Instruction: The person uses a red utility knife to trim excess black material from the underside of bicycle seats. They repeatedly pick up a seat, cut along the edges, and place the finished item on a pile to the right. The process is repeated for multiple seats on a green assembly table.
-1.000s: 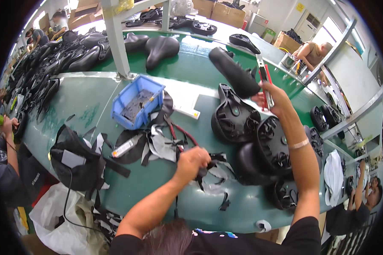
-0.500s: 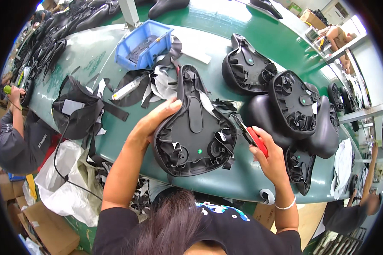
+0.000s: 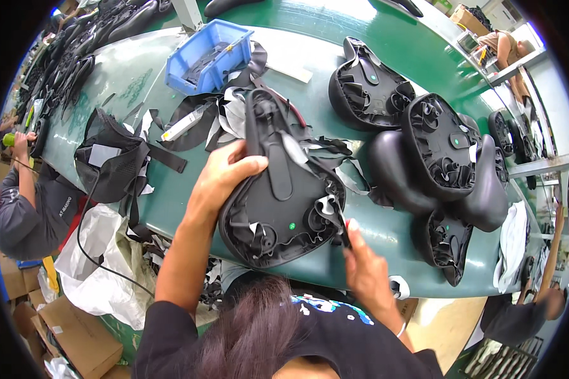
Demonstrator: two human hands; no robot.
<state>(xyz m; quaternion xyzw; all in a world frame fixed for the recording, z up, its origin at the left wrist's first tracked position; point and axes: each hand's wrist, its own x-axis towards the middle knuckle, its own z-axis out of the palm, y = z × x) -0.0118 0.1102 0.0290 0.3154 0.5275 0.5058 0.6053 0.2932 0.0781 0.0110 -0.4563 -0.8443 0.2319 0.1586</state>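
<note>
A black bicycle saddle [image 3: 277, 183], underside up, is tilted a little with its nose pointing away from me. My left hand [image 3: 224, 174] grips its left side, the thumb lying over the rim near the narrow part. Gathered cover edges and grey-white strips show around the inner rim. At the lower right rim my right hand [image 3: 365, 268] is closed, slightly blurred, on a red-handled cutter [image 3: 344, 228]. Its dark narrow end touches or lies close to the saddle edge; the fingers hide most of the handle. A trailing strip of cover material [image 3: 355, 180] lies just right of the saddle.
Several more saddles [image 3: 439, 148] are piled to the right. Beyond my left hand stand a blue bin [image 3: 208, 57] and scraps of material [image 3: 231, 114]. A black mesh bag [image 3: 110, 155] lies left, above a white sack [image 3: 101, 252]. Other people work at both sides.
The saddle has shifted left and tilted. My right hand has moved down and left, bringing the cutter from beside the saddle to its lower right rim. My left hand has moved farther over the rim.
</note>
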